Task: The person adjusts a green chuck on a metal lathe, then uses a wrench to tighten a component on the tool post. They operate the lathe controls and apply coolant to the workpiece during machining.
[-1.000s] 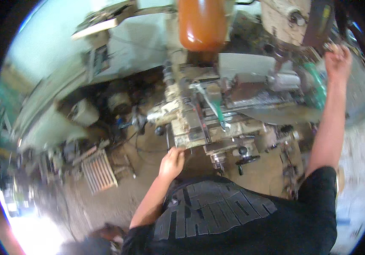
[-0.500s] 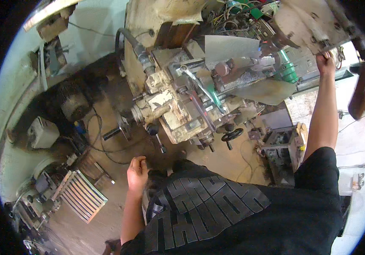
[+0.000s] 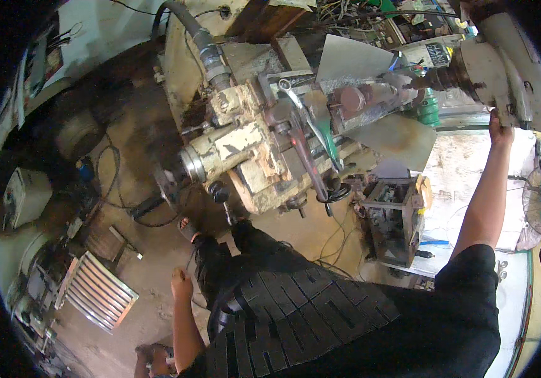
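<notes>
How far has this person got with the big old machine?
Done: a grey metal workpiece sits on the cream, paint-chipped milling machine. In hand: the right hand grips the grey machine head; the left hand hangs free. Left: no cut is visible yet.

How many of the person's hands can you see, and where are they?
2. The right hand is up on the grey machine head. The left hand hangs low by the dark trousers, holding nothing.

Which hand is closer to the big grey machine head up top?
Right. The right hand is raised and touches the underside of the grey machine head. The left hand hangs low by the person's side, far below it.
</notes>
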### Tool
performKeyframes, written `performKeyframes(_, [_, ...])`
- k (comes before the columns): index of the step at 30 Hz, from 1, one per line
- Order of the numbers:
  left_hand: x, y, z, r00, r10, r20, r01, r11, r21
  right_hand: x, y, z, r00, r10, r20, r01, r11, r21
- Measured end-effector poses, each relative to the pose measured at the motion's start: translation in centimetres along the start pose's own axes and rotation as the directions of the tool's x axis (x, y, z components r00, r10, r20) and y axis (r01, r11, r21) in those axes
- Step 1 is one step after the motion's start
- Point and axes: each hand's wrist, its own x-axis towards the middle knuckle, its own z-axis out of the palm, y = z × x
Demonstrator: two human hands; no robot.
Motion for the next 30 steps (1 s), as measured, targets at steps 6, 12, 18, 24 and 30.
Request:
performKeyframes(6, [-2.1, -13.2, 6.6, 0.972, -0.127, 0.196, 0.070, 0.958, 0.278, -3.8, 0.0, 4.2, 0.981, -0.007, 0.195, 0.002, 1.000, 0.023])
performKeyframes(12, [-3.3, -15.1, 8.1, 0.924, -0.139, 0.356, 0.085, 0.983, 0.162, -5.7, 0.2, 6.4, 0.877, 0.000, 0.481, -0.044, 0.996, 0.079])
performKeyframes(18, [1.3, -12.9, 10.9, 0.969, -0.046, 0.245, 0.060, 0.997, -0.050, -4.1, -1.0, 3.8, 0.689, 0.218, 0.691, -0.382, 0.920, 0.090])
performKeyframes(24, [5.7, -4.6, 13.9, 0.997, 0.020, 0.069, -0.011, 0.993, -0.116, -3.1, -1.9, 0.3, 0.925, 0.138, 0.353, -0.272, 0.891, 0.364])
performKeyframes(30, [3.6, 0.6, 14.4, 0.977, 0.021, 0.214, -0.008, 0.998, -0.060, -2.5, -2.1, -0.4, 0.776, 0.137, 0.616, -0.254, 0.962, 0.105])
